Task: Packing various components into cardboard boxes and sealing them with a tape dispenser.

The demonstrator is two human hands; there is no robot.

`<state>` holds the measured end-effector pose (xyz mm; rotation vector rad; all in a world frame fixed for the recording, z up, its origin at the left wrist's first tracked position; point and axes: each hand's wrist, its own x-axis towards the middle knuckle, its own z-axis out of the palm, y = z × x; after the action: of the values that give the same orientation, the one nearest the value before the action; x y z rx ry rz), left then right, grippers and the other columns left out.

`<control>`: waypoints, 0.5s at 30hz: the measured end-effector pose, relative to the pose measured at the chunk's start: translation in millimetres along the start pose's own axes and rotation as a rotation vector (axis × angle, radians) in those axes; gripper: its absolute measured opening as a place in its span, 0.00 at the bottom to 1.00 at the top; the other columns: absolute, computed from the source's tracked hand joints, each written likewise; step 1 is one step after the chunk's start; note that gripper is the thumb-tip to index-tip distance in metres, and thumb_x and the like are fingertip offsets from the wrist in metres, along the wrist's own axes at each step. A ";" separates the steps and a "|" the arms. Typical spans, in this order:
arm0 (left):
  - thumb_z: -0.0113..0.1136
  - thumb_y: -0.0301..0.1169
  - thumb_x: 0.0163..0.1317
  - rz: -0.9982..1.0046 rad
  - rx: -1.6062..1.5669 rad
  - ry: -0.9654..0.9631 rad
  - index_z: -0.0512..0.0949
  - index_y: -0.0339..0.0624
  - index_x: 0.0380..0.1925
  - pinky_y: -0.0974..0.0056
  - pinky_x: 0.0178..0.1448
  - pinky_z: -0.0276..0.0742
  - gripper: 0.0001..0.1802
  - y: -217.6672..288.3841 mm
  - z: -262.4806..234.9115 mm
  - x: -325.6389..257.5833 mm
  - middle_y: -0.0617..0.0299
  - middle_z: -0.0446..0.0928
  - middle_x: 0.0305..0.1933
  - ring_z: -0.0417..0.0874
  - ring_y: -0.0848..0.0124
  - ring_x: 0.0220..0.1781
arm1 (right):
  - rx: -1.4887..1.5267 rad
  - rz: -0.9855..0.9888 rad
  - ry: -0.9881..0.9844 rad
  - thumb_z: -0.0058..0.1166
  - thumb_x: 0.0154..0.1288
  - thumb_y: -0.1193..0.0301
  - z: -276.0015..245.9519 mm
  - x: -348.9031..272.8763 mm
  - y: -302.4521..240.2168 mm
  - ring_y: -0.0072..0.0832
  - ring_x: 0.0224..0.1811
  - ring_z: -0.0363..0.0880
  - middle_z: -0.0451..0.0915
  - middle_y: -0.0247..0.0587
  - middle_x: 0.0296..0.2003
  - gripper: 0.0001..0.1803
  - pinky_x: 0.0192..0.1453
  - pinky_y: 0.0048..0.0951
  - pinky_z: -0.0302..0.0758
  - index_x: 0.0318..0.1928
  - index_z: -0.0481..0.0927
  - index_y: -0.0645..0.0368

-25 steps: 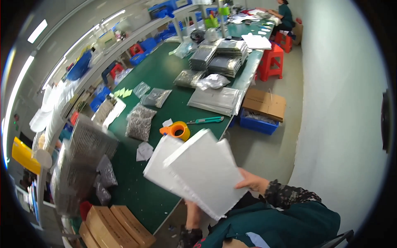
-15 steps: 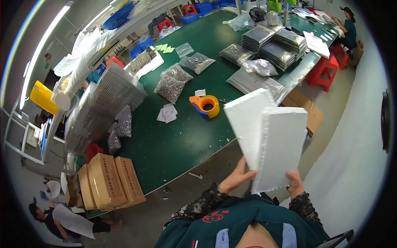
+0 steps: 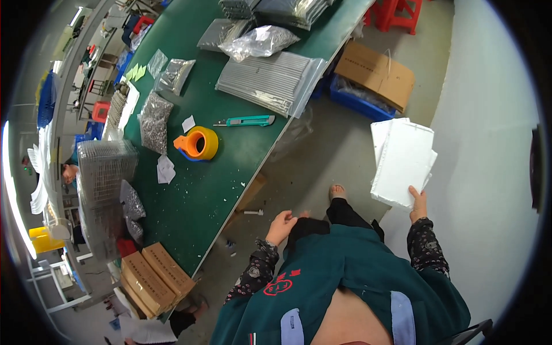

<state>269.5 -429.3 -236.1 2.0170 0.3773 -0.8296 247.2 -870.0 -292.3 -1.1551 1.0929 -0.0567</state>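
Observation:
Out to the right, over the floor, my right hand (image 3: 418, 205) grips a small stack of white foam boards (image 3: 404, 161) by the lower edge. The boards are fanned a little, their corners sticking out past each other. My left hand (image 3: 280, 226) is free in front of my thigh, its fingers loosely bent and holding nothing. Nearest to it is the edge of the green table (image 3: 221, 190). On that table lie a teal utility knife (image 3: 250, 121) and an orange tape dispenser with tape (image 3: 205, 143).
Clear bags of grey strips (image 3: 259, 80) lie by the table edge. Bags of small parts (image 3: 154, 123) sit farther left, with brown cartons (image 3: 150, 279) at the near left corner. A blue bin (image 3: 356, 98) under cardboard and a red stool (image 3: 397, 14) stand on the floor ahead; a white wall is right.
My left hand has let go of the foam boards and dropped toward my thigh. My right hand has carried them to the right, and the view has turned right along the table edge.

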 end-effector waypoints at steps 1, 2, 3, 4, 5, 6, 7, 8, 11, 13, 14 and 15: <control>0.56 0.36 0.57 -0.097 0.100 -0.012 0.68 0.33 0.49 0.67 0.53 0.69 0.23 -15.5 -4.4 -1.7 0.52 0.74 0.47 0.75 0.67 0.49 | -0.014 0.041 -0.017 0.64 0.46 0.69 9.8 -0.6 8.5 0.34 0.47 0.71 0.70 0.48 0.48 0.38 0.54 0.30 0.67 0.56 0.60 0.68; 0.56 0.36 0.57 -0.125 0.094 -0.005 0.68 0.33 0.49 0.67 0.53 0.69 0.23 -30.7 -8.8 -3.8 0.52 0.74 0.47 0.75 0.67 0.49 | -0.030 0.062 -0.029 0.64 0.46 0.69 20.4 -0.7 16.9 0.34 0.47 0.71 0.70 0.48 0.48 0.38 0.54 0.30 0.67 0.56 0.60 0.68; 0.56 0.37 0.57 -0.180 0.127 0.011 0.68 0.33 0.49 0.66 0.52 0.69 0.23 -45.8 -14.3 -6.2 0.52 0.74 0.46 0.75 0.67 0.49 | -0.039 0.070 -0.117 0.64 0.46 0.69 35.3 1.0 23.9 0.34 0.47 0.71 0.70 0.48 0.48 0.37 0.53 0.30 0.68 0.55 0.60 0.67; 0.56 0.37 0.57 -0.237 0.158 0.023 0.68 0.33 0.49 0.66 0.52 0.70 0.24 -61.5 -16.7 -9.8 0.52 0.74 0.45 0.75 0.66 0.48 | -0.048 0.079 -0.203 0.64 0.47 0.70 48.6 0.9 29.6 0.33 0.48 0.71 0.71 0.48 0.47 0.36 0.53 0.30 0.68 0.55 0.60 0.67; 0.57 0.38 0.57 -0.252 0.161 0.062 0.68 0.33 0.48 0.67 0.50 0.71 0.24 -77.4 -20.6 -15.7 0.53 0.75 0.44 0.76 0.67 0.45 | -0.062 0.104 -0.220 0.64 0.47 0.70 64.9 -3.1 32.3 0.33 0.48 0.71 0.71 0.48 0.47 0.36 0.53 0.30 0.68 0.55 0.60 0.67; 0.57 0.38 0.57 -0.279 0.158 0.072 0.68 0.33 0.48 0.67 0.50 0.71 0.24 -97.1 -21.2 -23.7 0.53 0.75 0.44 0.76 0.67 0.45 | -0.076 0.114 -0.266 0.63 0.47 0.70 82.6 -7.1 32.1 0.33 0.48 0.72 0.71 0.47 0.47 0.36 0.53 0.30 0.68 0.54 0.60 0.67; 0.56 0.39 0.57 -0.309 0.080 0.094 0.68 0.33 0.49 0.67 0.48 0.71 0.24 -118.5 -22.7 -30.5 0.55 0.75 0.43 0.77 0.68 0.44 | -0.080 0.119 -0.307 0.63 0.48 0.71 101.4 -11.0 32.8 0.33 0.48 0.72 0.71 0.47 0.47 0.35 0.53 0.30 0.68 0.54 0.60 0.68; 0.56 0.39 0.57 -0.323 0.008 0.108 0.68 0.34 0.49 0.68 0.47 0.71 0.25 -120.7 -27.6 -28.8 0.56 0.76 0.42 0.77 0.69 0.42 | -0.073 0.125 -0.306 0.63 0.48 0.71 120.4 -10.6 36.6 0.33 0.48 0.72 0.71 0.47 0.47 0.35 0.53 0.30 0.68 0.54 0.60 0.68; 0.54 0.38 0.59 -0.426 -0.038 0.120 0.68 0.38 0.50 0.69 0.40 0.70 0.22 -132.8 -33.6 -48.7 0.61 0.75 0.41 0.76 0.74 0.41 | -0.087 0.149 -0.345 0.62 0.48 0.73 165.9 -8.1 51.0 0.34 0.48 0.72 0.71 0.48 0.47 0.34 0.52 0.31 0.69 0.54 0.60 0.68; 0.53 0.38 0.60 -0.481 -0.093 0.121 0.67 0.40 0.51 0.68 0.40 0.70 0.22 -145.0 -35.2 -60.5 0.63 0.75 0.41 0.76 0.74 0.41 | -0.098 0.165 -0.355 0.63 0.47 0.73 191.3 -0.1 67.2 0.34 0.47 0.72 0.71 0.49 0.46 0.35 0.52 0.31 0.69 0.54 0.59 0.68; 0.53 0.38 0.60 -0.484 -0.117 0.101 0.67 0.41 0.51 0.68 0.40 0.70 0.22 -148.2 -34.2 -68.0 0.63 0.75 0.41 0.76 0.74 0.41 | -0.077 0.156 -0.366 0.63 0.46 0.73 204.0 1.7 74.2 0.34 0.46 0.73 0.71 0.49 0.46 0.35 0.51 0.31 0.70 0.53 0.60 0.69; 0.52 0.38 0.60 -0.484 -0.137 0.077 0.66 0.41 0.52 0.67 0.40 0.70 0.22 -147.9 -34.3 -73.9 0.64 0.75 0.41 0.76 0.74 0.42 | -0.047 0.145 -0.416 0.63 0.45 0.74 217.0 4.4 79.2 0.34 0.45 0.74 0.72 0.49 0.45 0.35 0.51 0.31 0.70 0.53 0.60 0.69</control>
<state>148.5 -315.2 -265.6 1.8558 0.9662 -0.9858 366.8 -683.8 -358.8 -1.0657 0.8058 0.3119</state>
